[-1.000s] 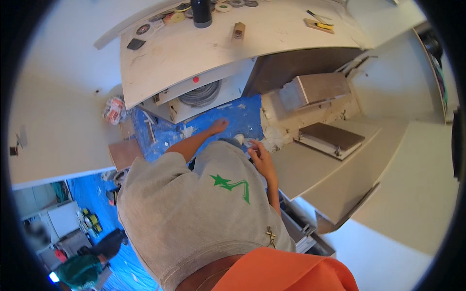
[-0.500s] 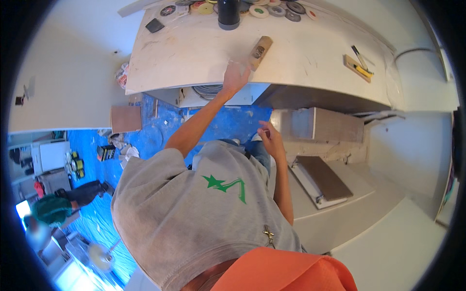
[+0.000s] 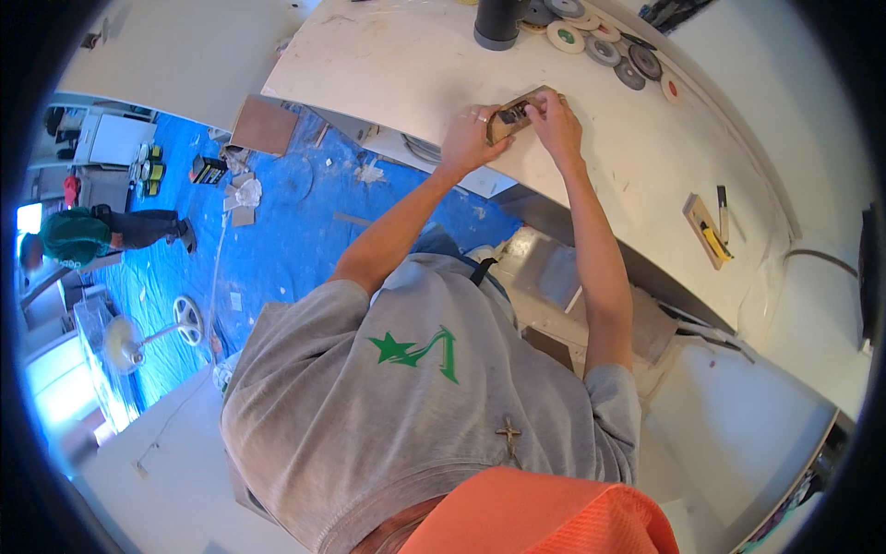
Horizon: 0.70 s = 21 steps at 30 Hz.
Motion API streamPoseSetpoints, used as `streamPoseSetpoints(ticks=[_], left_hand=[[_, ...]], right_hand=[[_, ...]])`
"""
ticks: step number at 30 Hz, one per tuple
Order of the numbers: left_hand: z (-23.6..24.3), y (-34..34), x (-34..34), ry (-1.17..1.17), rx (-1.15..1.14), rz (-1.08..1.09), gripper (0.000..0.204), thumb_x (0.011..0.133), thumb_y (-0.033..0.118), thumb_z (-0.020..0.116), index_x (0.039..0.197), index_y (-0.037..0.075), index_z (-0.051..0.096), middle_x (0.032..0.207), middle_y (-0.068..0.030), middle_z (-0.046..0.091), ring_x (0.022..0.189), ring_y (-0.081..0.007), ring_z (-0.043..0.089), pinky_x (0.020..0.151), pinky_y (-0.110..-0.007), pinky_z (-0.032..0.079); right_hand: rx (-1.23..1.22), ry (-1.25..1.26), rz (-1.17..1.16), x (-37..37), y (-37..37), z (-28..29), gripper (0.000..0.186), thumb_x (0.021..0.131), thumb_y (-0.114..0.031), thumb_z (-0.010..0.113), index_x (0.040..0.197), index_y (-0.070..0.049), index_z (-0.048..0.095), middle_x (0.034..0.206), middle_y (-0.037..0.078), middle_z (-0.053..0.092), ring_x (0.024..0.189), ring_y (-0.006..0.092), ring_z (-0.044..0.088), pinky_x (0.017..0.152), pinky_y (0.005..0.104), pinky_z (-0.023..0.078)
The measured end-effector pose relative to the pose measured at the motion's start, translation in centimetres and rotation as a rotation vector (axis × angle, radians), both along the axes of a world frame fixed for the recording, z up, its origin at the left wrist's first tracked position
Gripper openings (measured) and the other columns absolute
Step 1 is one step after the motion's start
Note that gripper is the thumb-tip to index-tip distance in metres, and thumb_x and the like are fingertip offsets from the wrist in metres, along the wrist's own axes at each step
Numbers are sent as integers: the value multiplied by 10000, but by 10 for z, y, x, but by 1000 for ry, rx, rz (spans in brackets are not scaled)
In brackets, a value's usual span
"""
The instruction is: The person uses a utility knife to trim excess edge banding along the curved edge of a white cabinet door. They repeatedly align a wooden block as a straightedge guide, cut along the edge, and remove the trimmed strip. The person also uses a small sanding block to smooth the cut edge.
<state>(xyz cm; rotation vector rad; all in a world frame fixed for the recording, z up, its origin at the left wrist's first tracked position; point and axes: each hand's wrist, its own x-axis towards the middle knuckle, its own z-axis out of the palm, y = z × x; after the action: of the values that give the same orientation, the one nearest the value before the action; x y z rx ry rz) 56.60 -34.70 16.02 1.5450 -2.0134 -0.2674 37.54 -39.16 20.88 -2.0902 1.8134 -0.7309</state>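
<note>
Both my hands are up over the white worktop point(image 3: 388, 74). My left hand point(image 3: 466, 138) grips the near left end of a small wooden hand plane point(image 3: 510, 114). My right hand point(image 3: 556, 129) is closed on its right end, fingers bent over the dark metal part in its middle. Behind them stand a black cylinder point(image 3: 496, 23) and several abrasive or polishing discs point(image 3: 602, 51). Right of my right forearm lie a small wooden board point(image 3: 697, 222), a yellow utility knife point(image 3: 715, 243) and a black-handled tool point(image 3: 723, 212).
Blue plastic sheeting point(image 3: 277, 222) covers the floor below, with a brown panel point(image 3: 263, 125) near the worktop's left end. A co-worker in green point(image 3: 74, 235) is at the far left, near a pedestal fan point(image 3: 129, 346). A white cabinet interior point(image 3: 397, 143) is under the worktop.
My left hand rose from below the worktop to the plane and now holds it. My right hand moved up to it too. The view has turned, bringing more of the left floor area in.
</note>
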Motion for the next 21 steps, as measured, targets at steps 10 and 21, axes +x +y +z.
streamPoseSetpoints(ticks=[10,21], left_hand=[[-8,-4,-2,36,75,35,649,818,462,756,1352,133,588,1244,-129,651,1173,-331,608,1014,-465,471],[-5,-3,1,49,105,16,652,821,482,747,1358,142,598,1252,-136,663,1230,-304,593,1076,-481,437]], right_hand=[[204,290,153,6,-45,-2,364,849,-321,775,1037,-102,554,999,146,688,932,352,693,776,508,548],[97,482,214,12,-48,-6,252,872,-209,705,1019,-52,573,956,180,708,887,381,719,747,515,572]])
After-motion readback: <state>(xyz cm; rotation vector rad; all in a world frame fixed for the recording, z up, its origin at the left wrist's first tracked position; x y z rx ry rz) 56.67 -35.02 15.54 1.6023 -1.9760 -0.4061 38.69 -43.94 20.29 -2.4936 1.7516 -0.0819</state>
